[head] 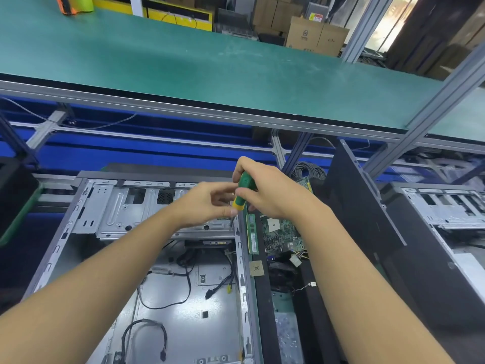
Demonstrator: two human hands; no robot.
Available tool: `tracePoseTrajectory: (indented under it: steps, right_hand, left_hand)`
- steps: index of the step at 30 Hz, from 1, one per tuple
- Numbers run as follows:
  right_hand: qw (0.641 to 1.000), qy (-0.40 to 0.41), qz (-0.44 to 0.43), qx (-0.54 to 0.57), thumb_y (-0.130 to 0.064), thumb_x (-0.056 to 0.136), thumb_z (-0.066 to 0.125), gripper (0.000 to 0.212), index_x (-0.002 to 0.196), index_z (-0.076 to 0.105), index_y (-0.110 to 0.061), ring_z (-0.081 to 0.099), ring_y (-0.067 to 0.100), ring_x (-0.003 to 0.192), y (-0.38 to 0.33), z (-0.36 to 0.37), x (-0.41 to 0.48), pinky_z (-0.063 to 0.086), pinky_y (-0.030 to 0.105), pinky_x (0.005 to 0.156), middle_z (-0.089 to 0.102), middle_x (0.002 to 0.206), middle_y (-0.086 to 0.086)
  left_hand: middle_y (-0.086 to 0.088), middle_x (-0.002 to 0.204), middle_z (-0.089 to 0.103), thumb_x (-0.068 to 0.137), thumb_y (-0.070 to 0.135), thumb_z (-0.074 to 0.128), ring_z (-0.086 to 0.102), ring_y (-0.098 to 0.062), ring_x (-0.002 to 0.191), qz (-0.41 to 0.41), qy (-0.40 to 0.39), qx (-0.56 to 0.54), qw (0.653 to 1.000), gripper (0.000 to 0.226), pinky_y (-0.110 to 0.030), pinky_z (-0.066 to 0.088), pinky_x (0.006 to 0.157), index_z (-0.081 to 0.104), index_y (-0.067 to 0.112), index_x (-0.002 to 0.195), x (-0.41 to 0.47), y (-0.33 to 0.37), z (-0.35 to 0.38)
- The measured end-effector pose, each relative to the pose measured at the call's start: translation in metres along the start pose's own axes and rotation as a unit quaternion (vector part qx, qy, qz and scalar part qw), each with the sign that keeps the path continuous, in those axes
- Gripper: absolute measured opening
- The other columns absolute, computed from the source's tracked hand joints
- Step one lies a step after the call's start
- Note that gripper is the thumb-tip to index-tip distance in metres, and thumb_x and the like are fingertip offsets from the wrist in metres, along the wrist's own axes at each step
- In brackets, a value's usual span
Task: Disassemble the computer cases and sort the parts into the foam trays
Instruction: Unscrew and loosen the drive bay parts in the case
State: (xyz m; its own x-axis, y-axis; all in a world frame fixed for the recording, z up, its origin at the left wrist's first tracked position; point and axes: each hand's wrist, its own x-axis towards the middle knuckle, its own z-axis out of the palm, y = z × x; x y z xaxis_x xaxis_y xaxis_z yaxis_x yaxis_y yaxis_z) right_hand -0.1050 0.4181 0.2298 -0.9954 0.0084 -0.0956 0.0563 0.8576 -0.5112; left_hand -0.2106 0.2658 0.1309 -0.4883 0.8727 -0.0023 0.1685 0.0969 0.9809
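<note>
While my right grip (273,191) wraps the green-and-yellow plastic screwdriver (245,183) and my left grip (207,203) pinches its collar, tilt could strip the screw at the grey steel case (78,214), right edge.

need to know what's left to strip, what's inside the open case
Inside the case: a metal drive cage at the far end, loose black cables on the floor. The left hand and right hand hide the cage's right end.

Upper shelf (183,74): green mat, scuffed, aluminium front edge | frame: grey aluminium posts (367,30) at right | below shelf: blue panels (157,153) behind cross-rails | behind: stacked cardboard boxes (317,35) | light: bright glare through opening (388,19), upper right
</note>
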Motion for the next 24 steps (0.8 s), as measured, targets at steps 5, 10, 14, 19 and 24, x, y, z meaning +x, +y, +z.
tracePoseTrajectory:
  steps: [5,10,14,19,24]
  right_hand:
    - [1.0,-0.022,0.0,-0.002,-0.019,0.1,0.056,0.015,0.102,0.045,-0.029,0.066,0.023,0.083,-0.004,-0.004,0.001,0.057,0.043,0.074,0.059,0.099,-0.004]
    - [0.996,-0.08,-0.025,-0.019,-0.011,0.098,0.056,0.015,0.103,0.053,-0.025,0.057,0.023,0.09,-0.004,-0.015,0.002,0.048,0.044,0.082,0.047,0.112,0.0]
    - [0.996,-0.05,0.045,-0.057,-0.065,0.091,0.052,0.053,0.134,0.044,-0.036,0.055,0.017,0.094,-0.013,-0.013,0.004,0.049,0.038,0.081,0.042,0.117,-0.002]
    - [0.982,0.008,0.111,-0.151,-0.045,0.102,0.046,0.033,0.105,0.042,-0.012,0.048,0.021,0.065,-0.025,0.001,0.016,0.034,0.035,0.052,0.05,0.083,0.004]
    - [0.981,-0.099,0.033,-0.161,-0.007,0.095,0.053,0.019,0.11,0.056,-0.019,0.049,0.023,0.086,-0.028,-0.026,0.015,0.036,0.033,0.059,0.048,0.097,-0.002]
  left_hand:
    - [0.013,0.106,0.074,0.092,0.001,0.064,0.069,-0.005,0.103,0.022,-0.018,0.015,0.999,0.027,-0.015,0.051,0.085,0.067,0.023,0.108,0.003,0.019,-0.007]
    - [0.012,0.087,0.066,0.091,0.002,0.065,0.061,0.0,0.081,0.038,0.032,0.1,0.994,0.027,-0.028,0.053,0.076,0.062,0.028,0.087,0.002,0.014,0.008]
    - [0.004,0.088,0.056,0.088,0.009,0.071,0.054,-0.005,0.076,0.073,0.102,0.157,0.98,0.017,-0.017,0.045,0.07,0.062,0.023,0.086,0.001,0.009,0.02]
    - [-0.008,0.089,0.059,0.079,0.027,0.081,0.057,-0.024,0.079,0.018,0.176,0.177,0.968,0.028,-0.04,0.051,0.073,0.058,0.017,0.09,0.003,0.01,0.031]
    - [0.013,0.104,0.07,0.088,0.0,0.069,0.065,-0.003,0.101,-0.001,0.068,0.002,0.998,0.034,-0.023,0.053,0.086,0.057,0.019,0.113,-0.001,0.014,0.019]
